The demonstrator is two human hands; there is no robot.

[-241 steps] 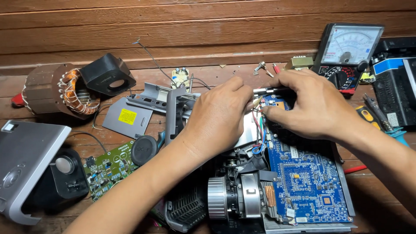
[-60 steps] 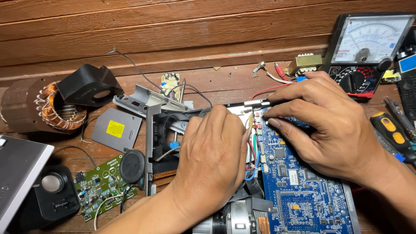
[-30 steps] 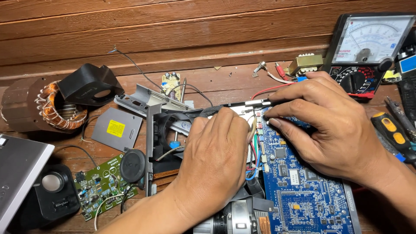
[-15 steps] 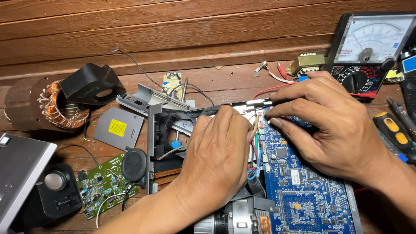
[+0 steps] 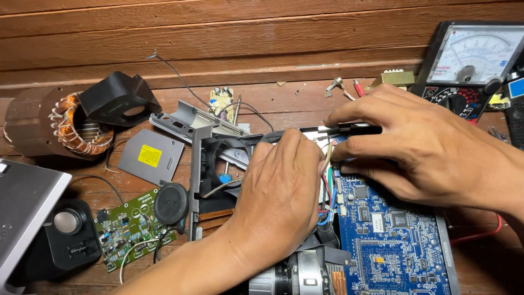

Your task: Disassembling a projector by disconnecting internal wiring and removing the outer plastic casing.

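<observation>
Pinched between the right hand's (image 5: 436, 147) thumb and forefinger was a slim dark tool or clip, tip lying along the metal strip at the top edge of the blue circuit board (image 5: 398, 246); what exactly it gripped I couldn't tell, fingers hid it. Left hand (image 5: 281, 196) lay palm-down, fingers curled shut over the wire bundle (image 5: 326, 186) (red, blue, white leads) w/ fingertips at the board's upper left corner, holding nothing I could make out.

Vs. half a sec before, both hands sat at practically the same spot, and vs. 2 s before the left had crept only slightly toward the board's edge. Looked like fine, slow work at that connector edge, not a big move; board was seated in the open chassis, lens barrel (image 5: 297, 278) below it.

Further out: black fan housing (image 5: 218, 158) left of the hands, green circuit board (image 5: 131, 226), copper-wound stator (image 5: 71, 128), grey plate w/ yellow label (image 5: 150, 155), analog meter (image 5: 475, 60) top right on the wooden bench (image 5: 245, 33).
</observation>
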